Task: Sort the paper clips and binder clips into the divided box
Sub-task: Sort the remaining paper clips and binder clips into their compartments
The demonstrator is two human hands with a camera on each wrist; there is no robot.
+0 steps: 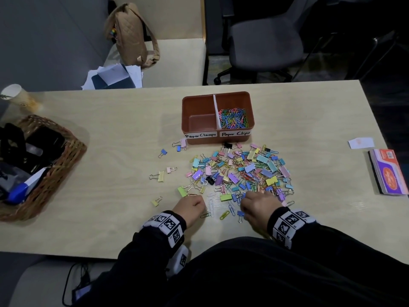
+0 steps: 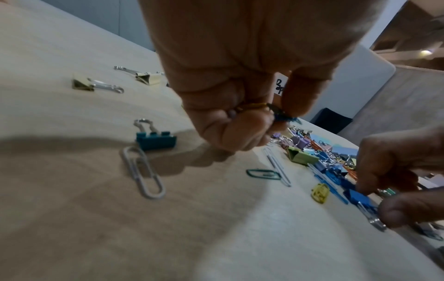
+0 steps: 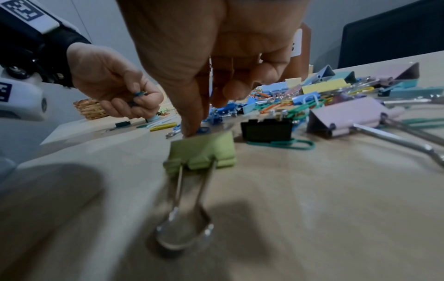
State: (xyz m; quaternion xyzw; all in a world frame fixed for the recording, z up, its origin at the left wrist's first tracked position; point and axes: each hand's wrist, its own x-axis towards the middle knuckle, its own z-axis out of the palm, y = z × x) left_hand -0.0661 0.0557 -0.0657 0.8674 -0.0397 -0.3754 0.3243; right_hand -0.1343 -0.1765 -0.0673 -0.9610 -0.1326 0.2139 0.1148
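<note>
left grip (image 2: 240, 106) pinching a few paper clips (image 2: 276, 112) | right grip (image 3: 204, 91) fingers curled down, thumb on green clip (image 3: 204, 150) | pile (image 1: 241, 169) just ahead | box (image 1: 218, 117) beyond it on worktop (image 1: 110, 138)

Pale wood-grain surface (image 1: 110, 129) under dim light; beyond its far edge a cream cushioned bench (image 1: 177, 63) against a grey wall (image 1: 44, 29), a dark swivel chair (image 1: 265, 41) to its right on a dark floor (image 1: 376, 63).
</note>
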